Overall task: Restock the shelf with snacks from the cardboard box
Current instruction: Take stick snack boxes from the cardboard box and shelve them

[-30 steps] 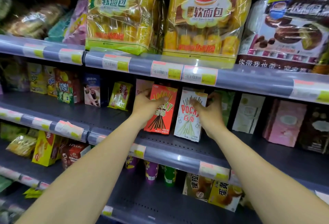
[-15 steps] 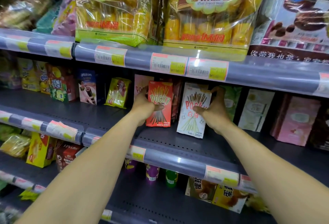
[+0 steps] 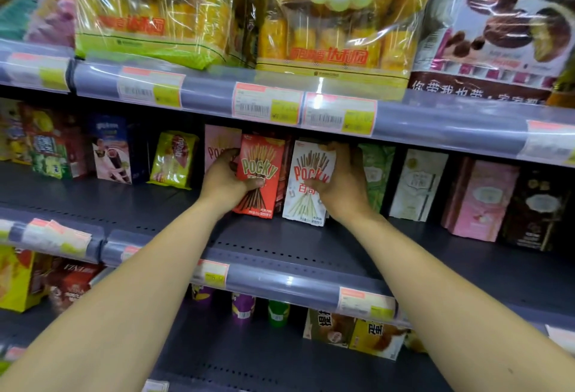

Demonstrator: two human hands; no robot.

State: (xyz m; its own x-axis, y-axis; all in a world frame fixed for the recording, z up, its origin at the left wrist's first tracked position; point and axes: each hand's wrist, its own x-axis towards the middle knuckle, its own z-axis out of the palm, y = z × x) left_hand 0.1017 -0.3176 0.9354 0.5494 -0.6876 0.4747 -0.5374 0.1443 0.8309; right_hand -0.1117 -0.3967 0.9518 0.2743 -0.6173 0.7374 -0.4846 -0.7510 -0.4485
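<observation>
Nearest, on the lowest shelf (image 3: 280, 370), small purple and green cans (image 3: 243, 309) stand under the rail, with yellow and brown cake boxes (image 3: 373, 334) to their right. Above them runs the front rail (image 3: 289, 282) of the middle shelf (image 3: 149, 205), carrying price tags. Both bare forearms reach over that rail toward the back edge of the middle shelf. The left hand (image 3: 225, 184) grips the red Pocky box (image 3: 263, 158): the thumb lies across its lower front and the fingers curl round its left edge, their tips hidden behind it. The right hand (image 3: 340, 187) holds the white Pocky box (image 3: 312, 158), with the thumb pressed on its front and the fingers wrapped round its right edge up to the top corner. Both boxes stand upright on the shelf floor, just beside each other. A pink Pocky box (image 3: 219, 141) stands behind the left hand, and a green box (image 3: 378, 173) just right of the right hand. On the top shelf, bagged yellow bread (image 3: 336, 27) sits at the front edge.
</observation>
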